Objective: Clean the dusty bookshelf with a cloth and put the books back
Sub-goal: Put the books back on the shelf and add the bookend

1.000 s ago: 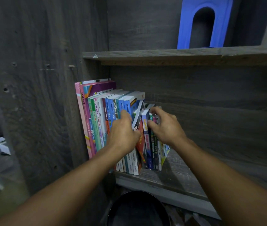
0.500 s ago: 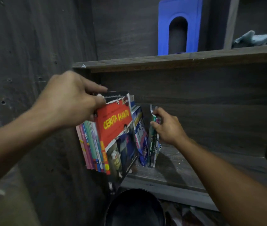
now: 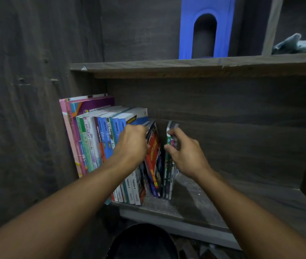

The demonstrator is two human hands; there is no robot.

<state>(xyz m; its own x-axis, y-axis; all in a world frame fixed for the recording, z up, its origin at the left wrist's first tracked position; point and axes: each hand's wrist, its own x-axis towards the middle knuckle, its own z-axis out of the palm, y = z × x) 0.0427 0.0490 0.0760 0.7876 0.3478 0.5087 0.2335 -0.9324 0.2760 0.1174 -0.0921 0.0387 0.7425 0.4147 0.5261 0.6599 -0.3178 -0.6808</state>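
Starting at the left wall of the bookcase, the row of books point(image 3: 92, 139) stands upright on the lower shelf point(image 3: 232, 208), tall pink and purple covers first, then blue and white spines. Next comes our left hand point(image 3: 132, 144), fingers curled over the top edge of the red book point(image 3: 153, 154), which now sits low in the gap at the right end of the row, leaning a little to the left. Just right of it our right hand point(image 3: 185, 156) pinches the thin books point(image 3: 169, 171) between thumb and fingers, tipping them away so the slot stays open. Beyond them the shelf board runs on bare and grey. On the upper shelf point(image 3: 148, 64) a blue plastic piece point(image 3: 225, 25) stands, and the cloth point(image 3: 298, 44) lies bunched at the far right, out of either hand. Half a second ago the red book was out in front of the row, its cover facing us, lifted by the left hand; it has since gone down between its neighbours, while the right hand has kept its hold on the thin books. We judge the putting-back is nearly finished on this shelf: the book wants only a push to the back and the thin books let upright against it.
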